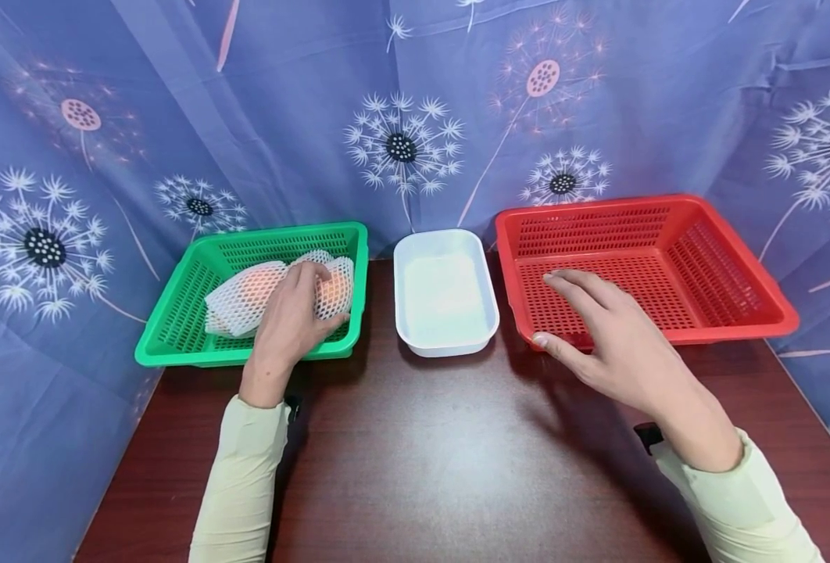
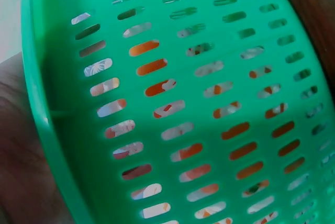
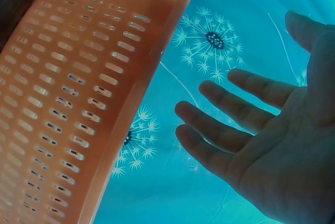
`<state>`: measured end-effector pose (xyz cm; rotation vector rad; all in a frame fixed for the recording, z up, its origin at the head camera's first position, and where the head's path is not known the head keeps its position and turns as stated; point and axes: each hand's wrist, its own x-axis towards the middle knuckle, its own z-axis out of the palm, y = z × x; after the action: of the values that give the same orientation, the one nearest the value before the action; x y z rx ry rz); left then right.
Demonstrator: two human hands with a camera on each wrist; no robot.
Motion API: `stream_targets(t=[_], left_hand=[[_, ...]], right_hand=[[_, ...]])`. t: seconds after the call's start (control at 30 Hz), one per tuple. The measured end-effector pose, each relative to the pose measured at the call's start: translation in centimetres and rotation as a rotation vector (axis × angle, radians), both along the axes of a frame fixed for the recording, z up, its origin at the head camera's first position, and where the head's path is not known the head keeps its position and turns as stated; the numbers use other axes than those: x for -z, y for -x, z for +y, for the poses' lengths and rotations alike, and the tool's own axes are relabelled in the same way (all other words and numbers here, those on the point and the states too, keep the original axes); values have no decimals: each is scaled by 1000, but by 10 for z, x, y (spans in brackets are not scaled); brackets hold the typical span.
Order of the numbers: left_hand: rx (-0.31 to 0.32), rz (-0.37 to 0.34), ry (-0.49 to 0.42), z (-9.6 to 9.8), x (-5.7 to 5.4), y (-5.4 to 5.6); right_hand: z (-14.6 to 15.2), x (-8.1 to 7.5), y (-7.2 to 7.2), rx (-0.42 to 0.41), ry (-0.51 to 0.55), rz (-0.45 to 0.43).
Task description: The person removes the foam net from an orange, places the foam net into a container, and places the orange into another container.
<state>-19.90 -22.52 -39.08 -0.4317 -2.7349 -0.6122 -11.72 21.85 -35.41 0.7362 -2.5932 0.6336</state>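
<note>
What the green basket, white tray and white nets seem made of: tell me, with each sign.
Green basket: likely moulded plastic, semi-glossy; slotted walls and broad rim suggest it.
White tray: probably smooth, glossy plastic, judging by rounded corners and sheen; enamel is possible.
White nets: apparently soft, matte foam, judging by their stretchy-looking open mesh.

Left grip at net-wrapped fruit in green basket, right grip near red basket
</note>
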Motion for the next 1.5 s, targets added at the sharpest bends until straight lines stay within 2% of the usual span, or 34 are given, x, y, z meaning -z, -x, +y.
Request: stream_targets(t=[0.33,0.6,1.07,1.33,1.5], left_hand=[[-13,-20,-15,1,0,-1],[-19,-38,12,1,0,-2],[-9,-38,30,-1,2,0],[9,-32,7,-3,1,0],[18,-4,-14,-3,0,0]], right_hand=[[0,1,0,-22,7,7],[0,2,0,-22,-5,8],[0,2,1,-27,-8,2],[0,2,1,-37,-14,23],[0,1,1,-43,-13,31]])
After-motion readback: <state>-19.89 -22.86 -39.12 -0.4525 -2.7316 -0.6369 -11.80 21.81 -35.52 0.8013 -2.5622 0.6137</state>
